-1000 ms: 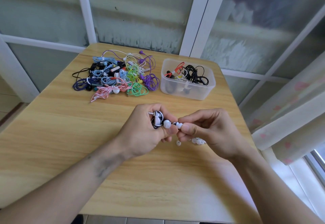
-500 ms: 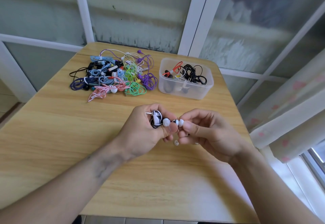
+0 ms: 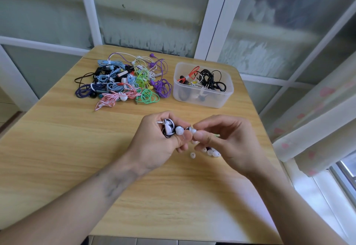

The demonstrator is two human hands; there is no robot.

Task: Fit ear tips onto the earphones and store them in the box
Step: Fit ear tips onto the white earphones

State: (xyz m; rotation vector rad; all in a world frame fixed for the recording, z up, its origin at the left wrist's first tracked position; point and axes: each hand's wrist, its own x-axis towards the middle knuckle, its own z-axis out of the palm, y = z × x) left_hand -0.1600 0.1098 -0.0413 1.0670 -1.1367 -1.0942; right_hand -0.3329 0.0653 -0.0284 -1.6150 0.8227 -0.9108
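My left hand (image 3: 154, 144) grips a coiled black-and-white earphone bundle (image 3: 168, 129) above the table's middle, with its jack plug poking out to the left. One bud wears a white ear tip (image 3: 179, 130). My right hand (image 3: 225, 140) pinches a second white ear tip (image 3: 193, 131) against the other bud. Several loose white ear tips (image 3: 210, 152) lie on the table under my right hand, one (image 3: 192, 155) a little apart. A clear plastic box (image 3: 202, 98) at the back right holds black and red earphones.
A tangled pile of coloured earphones (image 3: 125, 83) lies at the back left of the wooden table (image 3: 57, 148). White window frames stand behind the table and a pale curtain (image 3: 317, 125) hangs at the right edge.
My hands have stayed together with small finger shifts as the tip is pressed on the bud. More loose ear tips show under my right hand than half a second ago.
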